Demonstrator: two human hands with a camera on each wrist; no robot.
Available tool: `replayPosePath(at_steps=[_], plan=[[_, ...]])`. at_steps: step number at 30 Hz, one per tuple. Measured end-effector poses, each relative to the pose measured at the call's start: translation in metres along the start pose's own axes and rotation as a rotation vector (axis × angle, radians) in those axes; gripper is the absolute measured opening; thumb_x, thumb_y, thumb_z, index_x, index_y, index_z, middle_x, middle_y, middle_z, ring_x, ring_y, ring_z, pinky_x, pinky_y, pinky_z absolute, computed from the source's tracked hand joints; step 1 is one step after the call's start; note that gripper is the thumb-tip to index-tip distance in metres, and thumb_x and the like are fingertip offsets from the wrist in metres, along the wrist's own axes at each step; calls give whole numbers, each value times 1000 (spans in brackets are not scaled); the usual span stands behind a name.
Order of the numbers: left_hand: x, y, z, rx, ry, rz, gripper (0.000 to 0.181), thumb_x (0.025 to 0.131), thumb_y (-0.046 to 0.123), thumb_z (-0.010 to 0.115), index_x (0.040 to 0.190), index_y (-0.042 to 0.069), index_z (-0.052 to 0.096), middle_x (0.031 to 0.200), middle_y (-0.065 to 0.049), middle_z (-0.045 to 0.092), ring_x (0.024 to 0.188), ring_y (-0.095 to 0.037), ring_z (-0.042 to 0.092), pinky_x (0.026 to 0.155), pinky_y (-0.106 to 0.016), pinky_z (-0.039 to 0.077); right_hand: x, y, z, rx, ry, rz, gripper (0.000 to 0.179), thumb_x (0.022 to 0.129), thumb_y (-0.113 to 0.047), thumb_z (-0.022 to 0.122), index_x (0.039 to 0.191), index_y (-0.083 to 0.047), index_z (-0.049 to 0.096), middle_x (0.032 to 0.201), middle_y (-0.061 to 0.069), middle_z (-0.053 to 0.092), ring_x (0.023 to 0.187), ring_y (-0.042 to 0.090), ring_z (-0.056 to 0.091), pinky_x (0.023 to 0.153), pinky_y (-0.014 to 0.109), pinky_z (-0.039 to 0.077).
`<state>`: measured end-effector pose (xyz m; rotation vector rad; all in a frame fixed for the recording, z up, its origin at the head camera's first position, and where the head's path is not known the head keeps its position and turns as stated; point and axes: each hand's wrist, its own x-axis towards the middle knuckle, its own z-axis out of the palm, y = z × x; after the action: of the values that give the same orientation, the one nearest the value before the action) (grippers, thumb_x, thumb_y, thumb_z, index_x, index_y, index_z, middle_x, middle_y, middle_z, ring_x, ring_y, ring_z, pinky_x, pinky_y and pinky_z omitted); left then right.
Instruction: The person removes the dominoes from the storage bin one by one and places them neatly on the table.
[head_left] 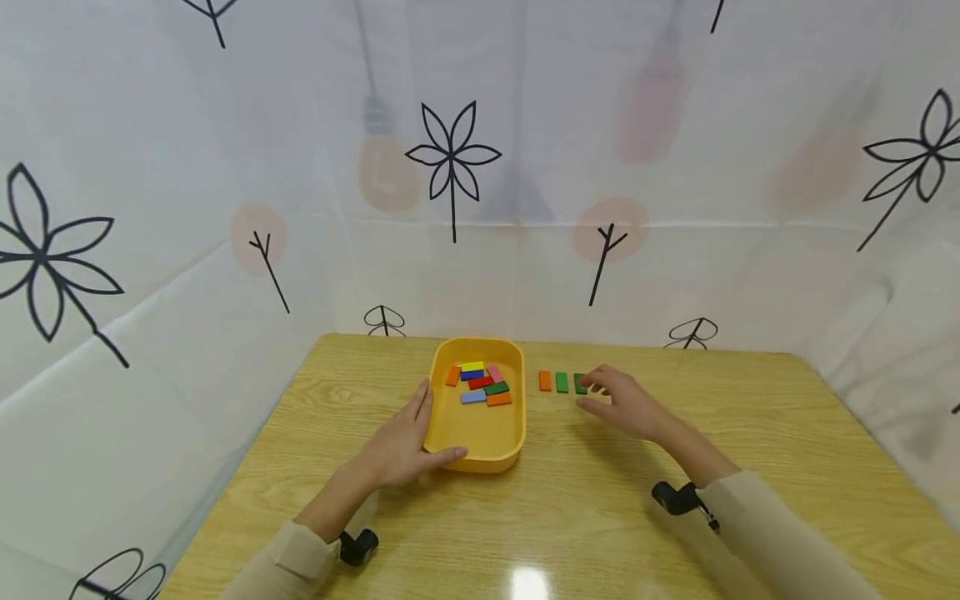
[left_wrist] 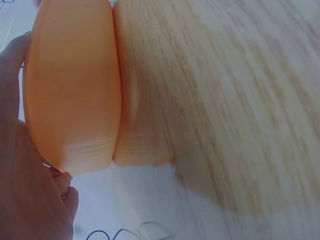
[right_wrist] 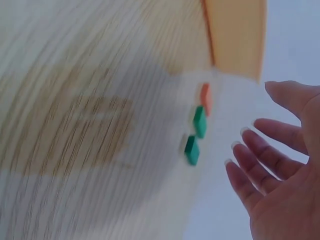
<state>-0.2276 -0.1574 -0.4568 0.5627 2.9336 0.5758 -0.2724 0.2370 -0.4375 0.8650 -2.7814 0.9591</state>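
Observation:
My left hand rests against the near left corner of a yellow plastic tray. Its fingers lie extended along the left wall and the thumb reaches along the near rim. Over the table, just right of a short row of small flat blocks, hovers my right hand, fingers relaxed and holding nothing. That row has an orange block, a green block and a darker green block. In the head view the right fingertips partly overlap the darker green block; the right wrist view shows a gap between them.
Several coloured blocks lie in the tray's far half, among them a yellow block, a red block and a pink block. A wooden table carries everything. Behind it hangs a white patterned curtain.

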Motion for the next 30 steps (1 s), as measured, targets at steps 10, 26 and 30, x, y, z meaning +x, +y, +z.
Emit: replayPosePath(at_steps=[10,26,30], plan=[[0,0,2,-11,2,-3,117,89,81,51,165,5,5,172,-7,-3,155,-32,20,122,-50,28,8,-32,14,20,-1,-43,33,102,-20,66,126,2,65,119,19,63,106,39,61,90,57,53],[0,-1,2,-5,9,2,118,88,82,49,164,5,4,172,-7,-4,155,-31,21,122,-49,29,34,-72,34,51,-45,-87,36,100,-16,68,130,3,63,121,17,63,110,38,61,95,55,53],[1,-1,3,-18,17,7,116,90,78,53,164,5,3,172,-7,-3,154,-32,23,121,-50,30,43,-83,40,48,-63,-100,35,99,-16,69,130,-1,64,120,12,62,109,36,61,93,50,54]])
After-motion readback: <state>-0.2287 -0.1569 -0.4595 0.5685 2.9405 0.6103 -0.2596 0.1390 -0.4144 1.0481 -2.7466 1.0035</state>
